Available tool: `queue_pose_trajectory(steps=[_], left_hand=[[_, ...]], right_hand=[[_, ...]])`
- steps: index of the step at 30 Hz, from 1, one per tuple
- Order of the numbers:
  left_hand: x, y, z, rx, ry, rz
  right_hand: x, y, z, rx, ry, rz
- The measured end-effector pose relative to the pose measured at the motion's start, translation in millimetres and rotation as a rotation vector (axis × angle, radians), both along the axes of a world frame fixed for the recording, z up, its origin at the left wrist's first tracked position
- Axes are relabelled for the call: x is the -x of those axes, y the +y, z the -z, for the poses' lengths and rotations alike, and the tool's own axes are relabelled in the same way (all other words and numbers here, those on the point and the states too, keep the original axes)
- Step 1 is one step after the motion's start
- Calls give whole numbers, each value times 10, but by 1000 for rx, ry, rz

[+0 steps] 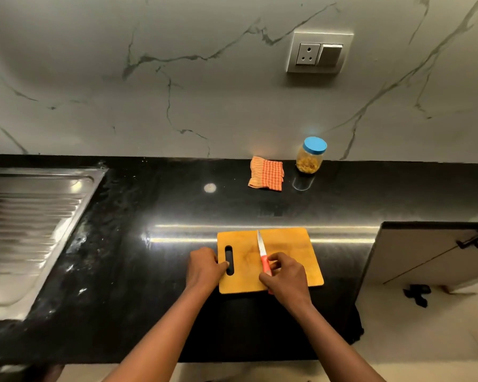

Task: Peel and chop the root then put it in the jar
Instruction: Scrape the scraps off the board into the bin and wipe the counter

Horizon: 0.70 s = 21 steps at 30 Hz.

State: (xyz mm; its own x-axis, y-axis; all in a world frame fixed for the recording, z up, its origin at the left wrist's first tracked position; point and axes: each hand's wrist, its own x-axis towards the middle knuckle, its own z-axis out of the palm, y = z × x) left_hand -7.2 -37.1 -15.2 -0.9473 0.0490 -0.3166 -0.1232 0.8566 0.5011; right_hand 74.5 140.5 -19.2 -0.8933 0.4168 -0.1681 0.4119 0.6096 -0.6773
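So, tabletop [155,271]: one, black and glossy; it carries everything, with the work kept at the near edge in easy reach.
Sink [31,216]: one, steel, at the far left, well apart from the work.
Board [287,244]: one, wooden, near centre; its slot end faces left, where a steadying hand can take it. No root lies on it.
Hands: two. The left hand [203,267] curls over the board's left edge with a finger at the slot, likely to steady or lift it. The right hand [286,277] pinches the knife's red handle between thumb and fingers.
Cloth [266,173]: one, orange check, folded, on the far side just left of the jar; probably for wiping.
Jar [309,158]: one, clear, far by the wall, blue lid [314,145] on; parked away from the cutting.
Knife [263,256]: one, lying on the board, blade pointing far.
Root: no whole one visible. Yellowish bits fill the jar's lower part; I judge these to be the chopped root, so the task looks nearly done.
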Motion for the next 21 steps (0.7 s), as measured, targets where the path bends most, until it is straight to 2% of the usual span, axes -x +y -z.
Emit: queue_pose_trajectory(steps=[3, 5, 6, 8, 9, 11, 14, 16, 18, 21], left_hand=[[-4, 54, -52, 77, 84, -4], [-24, 116, -66, -24, 151, 2], [-45, 156, -76, -168, 115, -8], [-107, 232, -84, -473, -102, -78], [-119, 251, -49, -565, -193, -123], [-117, 240, 0, -641, -272, -182], [-15, 158, -16, -760, -342, -261], [95, 98, -20, -766, -348, -292], [184, 51, 26, -699, -312, -307], [305, 24, 105, -530, -259, -250]], right_hand=[[49, -120, -11, 64, 48, 8], [87, -228, 3, 172, 119, 32], [111, -291, 19, 227, 152, 46], [164, -417, 38, 270, 212, 38], [193, -465, 58, 254, 220, 17], [259, -521, 63, 221, 188, -25], [409, -446, -24, 331, 86, -167], [680, -237, -131, 345, -9, -264], [1100, 69, -236, 269, -23, -268], [1867, 480, -435, -8, 63, -218]])
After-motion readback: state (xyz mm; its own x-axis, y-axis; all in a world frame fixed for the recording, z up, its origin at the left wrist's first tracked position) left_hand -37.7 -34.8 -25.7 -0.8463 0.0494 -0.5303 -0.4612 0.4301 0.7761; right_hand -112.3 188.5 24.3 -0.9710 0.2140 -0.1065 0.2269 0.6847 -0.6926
